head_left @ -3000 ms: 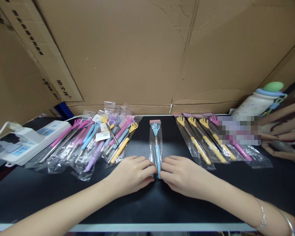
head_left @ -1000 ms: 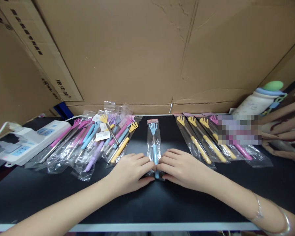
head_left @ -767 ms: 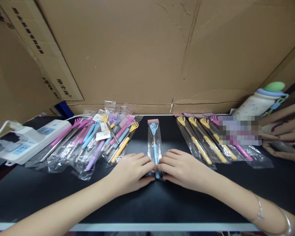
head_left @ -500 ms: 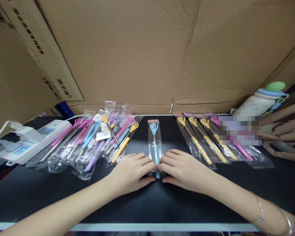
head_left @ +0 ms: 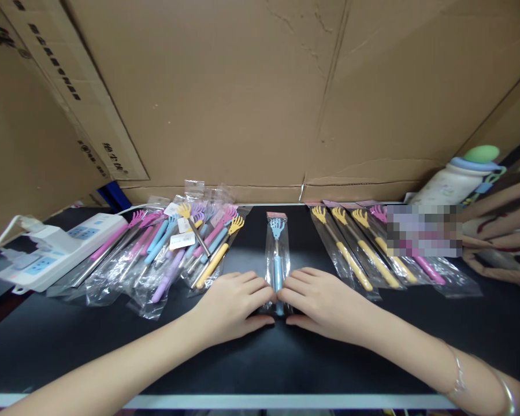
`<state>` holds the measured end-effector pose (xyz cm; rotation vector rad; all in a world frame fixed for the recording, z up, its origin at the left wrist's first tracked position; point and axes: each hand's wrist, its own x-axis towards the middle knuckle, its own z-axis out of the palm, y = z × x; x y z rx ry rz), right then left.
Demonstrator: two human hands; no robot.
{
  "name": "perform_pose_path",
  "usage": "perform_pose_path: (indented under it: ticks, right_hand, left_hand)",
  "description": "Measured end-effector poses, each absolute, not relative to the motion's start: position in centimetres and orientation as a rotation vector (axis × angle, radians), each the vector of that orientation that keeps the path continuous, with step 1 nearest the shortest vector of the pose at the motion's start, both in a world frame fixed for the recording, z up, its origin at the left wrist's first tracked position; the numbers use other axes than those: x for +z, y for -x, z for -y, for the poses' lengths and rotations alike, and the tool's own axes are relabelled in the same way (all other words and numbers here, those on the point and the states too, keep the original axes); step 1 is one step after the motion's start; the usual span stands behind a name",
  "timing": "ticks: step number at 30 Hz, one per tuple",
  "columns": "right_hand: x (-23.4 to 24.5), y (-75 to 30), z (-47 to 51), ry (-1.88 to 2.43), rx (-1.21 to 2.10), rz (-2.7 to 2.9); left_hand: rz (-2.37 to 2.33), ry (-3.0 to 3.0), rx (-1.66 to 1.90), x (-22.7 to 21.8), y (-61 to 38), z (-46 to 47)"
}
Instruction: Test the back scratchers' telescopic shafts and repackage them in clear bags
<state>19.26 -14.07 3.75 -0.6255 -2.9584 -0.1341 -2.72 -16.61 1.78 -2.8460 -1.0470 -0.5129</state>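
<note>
A blue back scratcher in a clear plastic bag (head_left: 277,248) lies lengthwise in the middle of the black table (head_left: 251,358). My left hand (head_left: 231,303) and my right hand (head_left: 323,300) rest flat on either side of its near end. The fingertips of both hands pinch and press the lower end of the bag, around the blue handle. A heap of bagged scratchers in pink, blue, purple and yellow (head_left: 173,248) lies to the left. A neat row of bagged yellow and pink scratchers (head_left: 364,248) lies to the right.
A white power strip (head_left: 56,248) with a cable sits at the far left. Cardboard sheets (head_left: 260,92) wall in the back and the left side. A white bottle with a green cap (head_left: 459,176) and a woven basket (head_left: 502,231) stand at the right.
Both hands stay on the lower end of the bag. The bagged blue scratcher has shifted slightly left and back to centre under my fingers.
</note>
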Motion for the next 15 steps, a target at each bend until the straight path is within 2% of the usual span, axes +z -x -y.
perform_pose_path:
  ticks: [7, 11, 15]
  right_hand:
    - [4.8, -20.0, 13.4, 0.668, 0.081, 2.947]
    - [5.7, -20.9, 12.5, 0.807, -0.09, 2.869]
    - [5.3, -21.8, 12.3, 0.995, -0.279, 2.831]
  left_hand:
    - [0.963, 2.893, -0.55, 2.4, 2.9, 16.7]
    - [0.989, 2.864, -0.578, 2.9, 3.0, 16.8]
    - [1.214, 2.743, -0.557, 2.9, 3.1, 16.5]
